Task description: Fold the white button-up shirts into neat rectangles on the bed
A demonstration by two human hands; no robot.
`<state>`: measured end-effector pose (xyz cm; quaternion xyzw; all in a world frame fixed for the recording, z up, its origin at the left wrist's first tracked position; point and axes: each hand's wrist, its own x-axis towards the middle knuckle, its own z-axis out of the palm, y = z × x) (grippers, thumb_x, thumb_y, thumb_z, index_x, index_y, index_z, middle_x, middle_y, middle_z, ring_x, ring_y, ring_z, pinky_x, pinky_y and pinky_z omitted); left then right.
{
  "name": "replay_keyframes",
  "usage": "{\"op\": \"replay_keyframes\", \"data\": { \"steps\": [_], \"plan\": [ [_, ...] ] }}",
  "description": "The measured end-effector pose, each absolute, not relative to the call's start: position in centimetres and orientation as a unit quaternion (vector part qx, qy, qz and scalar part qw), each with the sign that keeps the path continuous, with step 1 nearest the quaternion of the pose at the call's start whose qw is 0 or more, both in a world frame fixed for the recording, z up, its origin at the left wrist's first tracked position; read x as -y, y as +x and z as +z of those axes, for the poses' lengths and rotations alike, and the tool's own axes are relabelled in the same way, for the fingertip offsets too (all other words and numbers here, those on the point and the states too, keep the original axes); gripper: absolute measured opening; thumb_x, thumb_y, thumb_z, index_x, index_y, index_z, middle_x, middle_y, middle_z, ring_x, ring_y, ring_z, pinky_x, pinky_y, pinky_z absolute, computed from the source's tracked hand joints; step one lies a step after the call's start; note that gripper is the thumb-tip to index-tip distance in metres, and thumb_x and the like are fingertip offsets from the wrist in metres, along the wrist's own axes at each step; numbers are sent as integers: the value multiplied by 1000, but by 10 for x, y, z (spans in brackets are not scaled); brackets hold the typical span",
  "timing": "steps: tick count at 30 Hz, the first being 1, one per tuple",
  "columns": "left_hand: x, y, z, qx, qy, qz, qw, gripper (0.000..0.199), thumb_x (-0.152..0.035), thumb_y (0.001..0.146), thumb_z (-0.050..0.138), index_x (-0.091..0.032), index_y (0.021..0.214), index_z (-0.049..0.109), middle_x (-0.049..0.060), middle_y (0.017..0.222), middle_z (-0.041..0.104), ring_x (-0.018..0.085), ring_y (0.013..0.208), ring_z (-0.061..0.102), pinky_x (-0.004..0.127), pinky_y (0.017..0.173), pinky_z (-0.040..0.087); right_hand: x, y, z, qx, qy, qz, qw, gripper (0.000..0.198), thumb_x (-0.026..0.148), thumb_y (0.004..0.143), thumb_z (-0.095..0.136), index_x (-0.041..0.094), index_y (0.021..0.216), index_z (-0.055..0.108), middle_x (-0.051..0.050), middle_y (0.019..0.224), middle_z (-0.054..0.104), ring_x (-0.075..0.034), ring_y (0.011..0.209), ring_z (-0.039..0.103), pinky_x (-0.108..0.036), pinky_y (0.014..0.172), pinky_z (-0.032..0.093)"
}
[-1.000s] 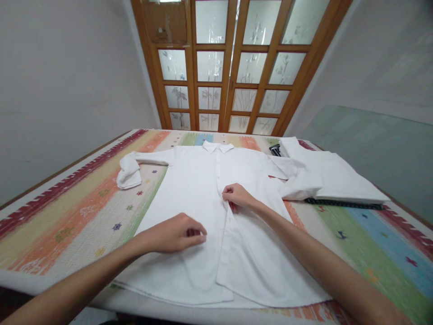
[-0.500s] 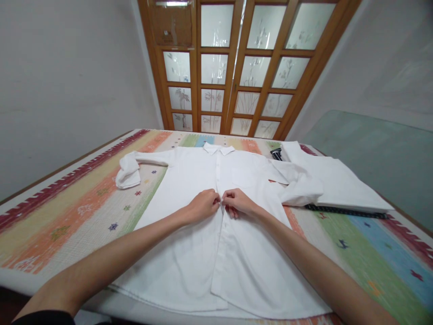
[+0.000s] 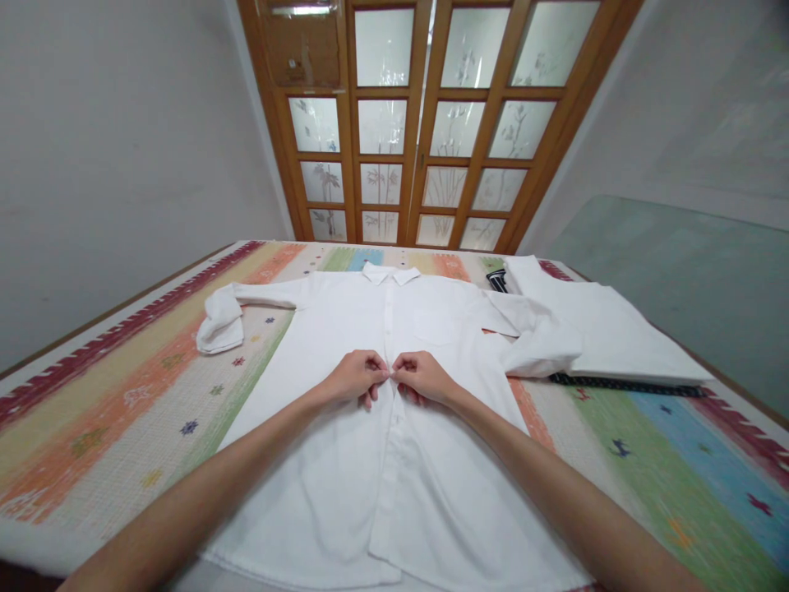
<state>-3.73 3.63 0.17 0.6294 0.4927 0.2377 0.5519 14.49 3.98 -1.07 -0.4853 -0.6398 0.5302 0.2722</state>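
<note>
A white long-sleeved shirt (image 3: 333,321) lies front side up, its collar at the far end and its hem toward me. Both of my hands meet at the front placket, about mid-length. My left hand (image 3: 361,376) pinches the placket edge between thumb and fingers. Close against it, my right hand (image 3: 422,376) pinches the other edge. Whatever button sits between the fingertips is too small to make out. Above the hands the front edges lie together; below them the placket parts slightly toward the hem. Both sleeves are bent, with bunched ends.
The shirt rests on a colourful striped tablecloth (image 3: 185,395). To the right is a stack of folded white clothing (image 3: 616,329) with dark patterned fabric (image 3: 629,385) under it. Behind the table stand wooden doors with glass panes (image 3: 382,123). A pale green panel (image 3: 678,263) leans at the right wall.
My left hand has shifted a little, its fingers now curled more beneath the placket. Both hands stay together at the same part of the shirt. The view has moved slightly.
</note>
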Motion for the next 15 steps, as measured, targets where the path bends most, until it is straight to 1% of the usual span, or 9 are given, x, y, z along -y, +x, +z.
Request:
{"op": "replay_keyframes", "data": {
  "steps": [3,7,11,15],
  "plan": [
    [-37,-38,-2,-476,611,257,578,29,-40,77,70,-14,81,58,-4,46,58,9,32,52,17,36,40,-40,145,-11,632,-486,536,278,11,27,76,56,18,69,57,6,51,59,-6,30,45,-17,28,31],
    [-39,-39,-7,-463,600,271,594,30,-40,75,71,-14,83,59,-3,46,58,9,33,51,19,36,44,-42,145,-13,627,-478,548,281,14,24,77,49,18,65,55,5,51,59,-6,29,46,-16,28,30],
    [-37,-38,-9,-459,599,281,592,28,-39,75,70,-14,84,60,-4,45,56,10,34,52,21,37,47,-41,145,-13,638,-475,541,272,5,21,73,55,18,70,58,7,50,58,-6,30,45,-16,29,33],
    [-34,-38,-8,-466,603,300,574,26,-36,76,69,-14,85,60,-5,46,57,10,35,54,19,37,46,-40,146,-13,652,-458,535,281,8,25,74,59,18,70,58,7,49,57,-7,31,46,-17,29,34]
  ]
}}
